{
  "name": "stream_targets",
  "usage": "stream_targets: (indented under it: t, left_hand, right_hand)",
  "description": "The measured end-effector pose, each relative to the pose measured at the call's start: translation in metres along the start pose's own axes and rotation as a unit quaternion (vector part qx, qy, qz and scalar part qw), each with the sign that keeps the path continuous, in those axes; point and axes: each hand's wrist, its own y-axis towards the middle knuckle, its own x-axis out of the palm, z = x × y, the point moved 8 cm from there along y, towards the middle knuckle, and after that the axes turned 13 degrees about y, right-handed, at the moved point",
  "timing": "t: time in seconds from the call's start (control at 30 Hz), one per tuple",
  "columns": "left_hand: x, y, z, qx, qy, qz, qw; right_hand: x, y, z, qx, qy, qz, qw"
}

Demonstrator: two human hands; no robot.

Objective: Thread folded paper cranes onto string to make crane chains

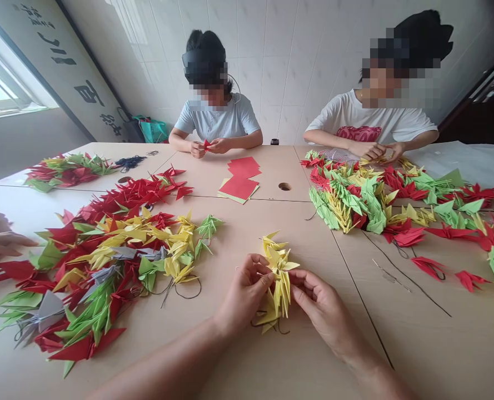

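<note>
A strand of yellow folded paper cranes (284, 286) is in front of me, low over the table, with a dark cord (283, 332) showing at its lower end. My left hand (247, 291) is closed on the strand's left side, thumb and fingers pinching it. At the right side of the same strand, my right hand (324, 305) has its thumb and fingers closed at the cranes' tips. Part of the lower cranes lies behind my left fingers. Left of my hands spreads a heap of red, yellow, green and grey paper cranes (117, 239) with loose cord ends.
Another crane heap (355, 194) lies at the right, and a smaller one (69, 169) far left. Near a long needle (392, 276) runs black cord. Red paper squares (240, 186) lie mid-table. Two people sit opposite; another person's hand (0, 236) is at the left edge.
</note>
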Motion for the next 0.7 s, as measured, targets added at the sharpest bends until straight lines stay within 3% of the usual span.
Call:
stream_targets:
  t: [0.37,0.7]
  left_hand:
    - [0.0025,-0.0019,-0.0068,-0.066,0.015,-0.018,0.998]
    - [0.0086,-0.0069,-0.0032,-0.044,0.03,-0.077,0.996]
  right_hand:
    - [0.0027,-0.0019,-0.0047,-0.003,-0.05,-0.002,0.999]
    - [-0.0015,-0.0002,-0.0026,-0.014,-0.053,0.006,0.998]
